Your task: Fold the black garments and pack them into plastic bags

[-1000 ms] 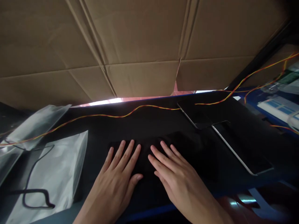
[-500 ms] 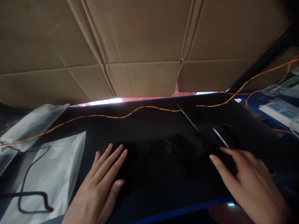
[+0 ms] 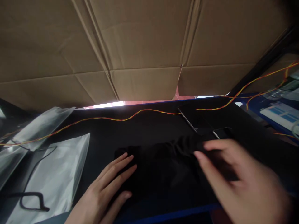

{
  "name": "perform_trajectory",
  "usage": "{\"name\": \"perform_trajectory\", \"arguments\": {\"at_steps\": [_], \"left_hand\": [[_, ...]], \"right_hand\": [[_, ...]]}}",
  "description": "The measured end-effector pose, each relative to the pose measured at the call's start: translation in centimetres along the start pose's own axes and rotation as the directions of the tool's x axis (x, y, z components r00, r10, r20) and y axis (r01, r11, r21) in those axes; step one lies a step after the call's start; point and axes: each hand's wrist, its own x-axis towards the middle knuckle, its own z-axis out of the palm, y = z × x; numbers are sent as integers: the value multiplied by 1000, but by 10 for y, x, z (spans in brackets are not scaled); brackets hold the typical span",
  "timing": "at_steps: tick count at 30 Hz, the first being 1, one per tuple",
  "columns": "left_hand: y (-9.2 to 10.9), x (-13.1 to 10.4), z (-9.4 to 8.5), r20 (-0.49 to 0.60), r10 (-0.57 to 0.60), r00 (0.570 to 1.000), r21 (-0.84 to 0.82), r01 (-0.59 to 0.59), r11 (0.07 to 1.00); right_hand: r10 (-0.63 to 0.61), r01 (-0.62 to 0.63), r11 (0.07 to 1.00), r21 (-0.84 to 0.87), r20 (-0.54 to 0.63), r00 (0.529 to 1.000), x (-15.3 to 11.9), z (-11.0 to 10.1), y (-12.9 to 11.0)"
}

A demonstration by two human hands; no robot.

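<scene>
Cardboard panel (image 3: 144, 40): stands beyond the black cloth, filling the upper view. Black tabletop (image 3: 105, 133): lies beneath the cloth, dark on dark, so the cloth's near edge cannot be told. Black cloth (image 3: 168, 168): between the two hands, long axis apparently left to right, creased along its far edge. White pouch (image 3: 58, 174): left of the cloth, apart from it. Right hand (image 3: 243, 180): at the cloth's right end, slightly blurred; thumb and forefinger brought close, apparently pinching fabric, palm sideways. From this pinch the cloth extends leftward along its length. Left hand (image 3: 109, 183): palm down on the cloth's left end, fingers spread, grasping nothing; neither hand is nearer, each touches one end. Larger phone (image 3: 192, 116): beyond the cloth's right end. Second phone (image 3: 225, 133): right of the cloth, partly hidden by the right hand. Red-yellow twisted wire (image 3: 109, 119): beyond the cloth, thinnest item noted.
</scene>
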Motion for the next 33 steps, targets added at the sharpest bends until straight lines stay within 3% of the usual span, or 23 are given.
{"name": "perform_trajectory", "arguments": {"at_steps": [3,5,7,9,11,14,16,18,20,22,24,26,28,33], "left_hand": [[-1,-1,3,0,6,1000,45,-6,999],[-2,-2,5,2,23,1000,76,-23,997],[-3,-3,6,-4,44,999,100,-43,994],[-4,-3,6,-2,60,998,106,-59,993],[-4,-1,7,17,74,997,106,-76,992],[-5,2,10,57,84,995,121,-90,988],[-6,2,12,74,85,994,124,-93,988],[-7,0,11,74,82,994,111,-90,990],[-8,-3,10,64,69,996,93,-74,993],[-8,-6,7,56,49,997,70,-53,996],[-9,-8,7,55,23,998,45,-25,999],[-10,-9,8,60,-2,998,31,1,1000],[-10,-8,10,76,-4,997,31,1,1000],[-5,-2,9,86,32,996,41,-36,999]], "right_hand": [[-209,181,965,192,134,969,0,23,-37],[-242,171,935,310,209,947,-1,28,-42],[-197,112,920,376,194,961,-2,23,-33],[-160,114,937,330,113,981,-2,17,-16],[-229,209,960,189,91,969,-2,17,-2],[-378,377,925,54,249,892,-7,38,4],[-400,407,912,47,324,858,-11,54,1],[-377,368,926,91,317,870,-13,62,-1],[-275,239,953,186,197,941,-13,56,4],[-40,29,960,279,34,999,-9,42,18],[204,-188,939,286,-24,979,-5,28,36],[292,-306,934,182,98,951,-2,21,49],[277,-302,949,88,223,935,-4,23,53],[246,-304,943,135,332,911,-10,40,34]]}}
